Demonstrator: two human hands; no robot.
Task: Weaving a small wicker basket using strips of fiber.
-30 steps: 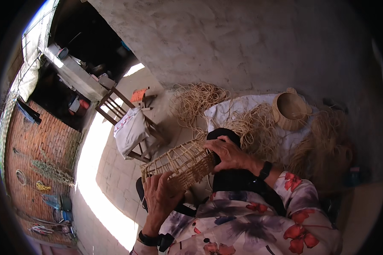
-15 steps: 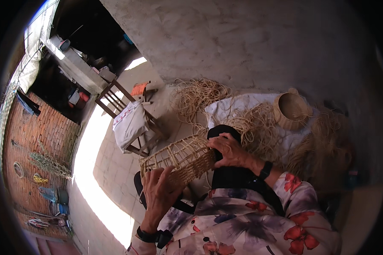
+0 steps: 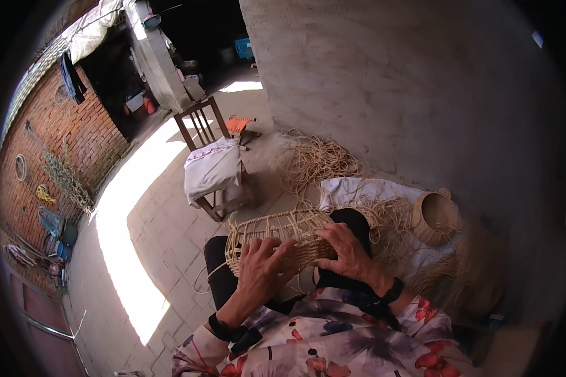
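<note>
A half-woven straw basket (image 3: 280,225) rests across my lap, with an open lattice along its far side and a tighter weave nearer me. My left hand (image 3: 262,267) is closed over the basket's near side, left of the middle, with its fingers bent on the weave. At the right end, my right hand (image 3: 347,252) grips the basket with the thumb low and the fingers above. The palms hide part of the near wall. A loose strand (image 3: 199,283) curls out beside my left knee.
A wooden chair (image 3: 212,166) with a white cloth stands ahead, and an orange-topped stool (image 3: 239,125) is behind it. Heaps of straw cord (image 3: 317,160) lie by the wall. A round woven basket (image 3: 435,217) sits on a white sheet (image 3: 352,188) to the right.
My view has swung round, so the surroundings look less tilted. The basket has turned from slanting to nearly level, and my left hand has shifted inward along it toward my right hand.
</note>
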